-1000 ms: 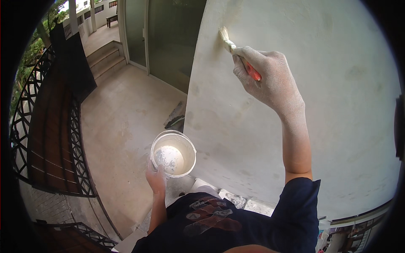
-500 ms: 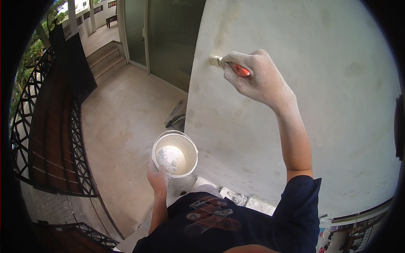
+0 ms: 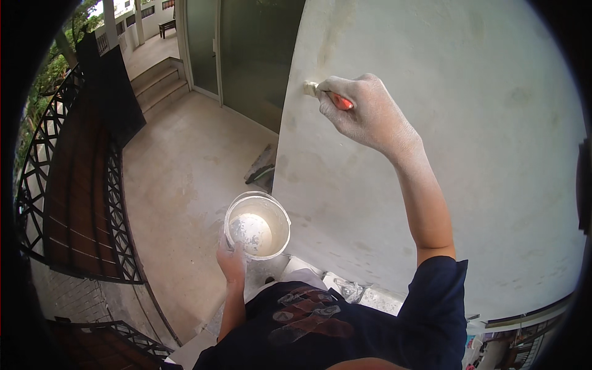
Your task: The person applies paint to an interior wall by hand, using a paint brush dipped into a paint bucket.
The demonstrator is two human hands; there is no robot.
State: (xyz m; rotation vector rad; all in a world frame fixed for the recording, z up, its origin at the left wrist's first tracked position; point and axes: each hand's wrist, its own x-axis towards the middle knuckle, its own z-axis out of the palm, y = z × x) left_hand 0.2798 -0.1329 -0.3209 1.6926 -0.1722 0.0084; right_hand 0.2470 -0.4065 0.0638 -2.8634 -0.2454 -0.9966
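Item 1: paintbrush (image 3: 310, 89). Located at the far left part of the pale wall (image 3: 468, 166), close to that wall's left edge; the bristles appear to be in contact with the surface. The right hand (image 3: 373, 117), coated in white residue, is closed around it, with the red handle (image 3: 340, 101) showing within the curled fingers. Judged light, with a stiff handle and softer, yielding bristles. Residue could make the grip chalky or slick; the proper hold is on the handle, just behind the bristle head.

Item 2: white bucket (image 3: 281, 232). Located near and left of the wall, above the floor (image 3: 176, 163), mouth facing up. The left hand (image 3: 232, 262) grips its near left side; fingers beneath are hidden, so their full placement cannot be told. Whitish material (image 3: 251, 233) with grey patches shows at the bottom. Judged fairly light, its side somewhat flexible and unlikely to break. Advisable hold: rim and side together, kept level, since residue may reduce friction.
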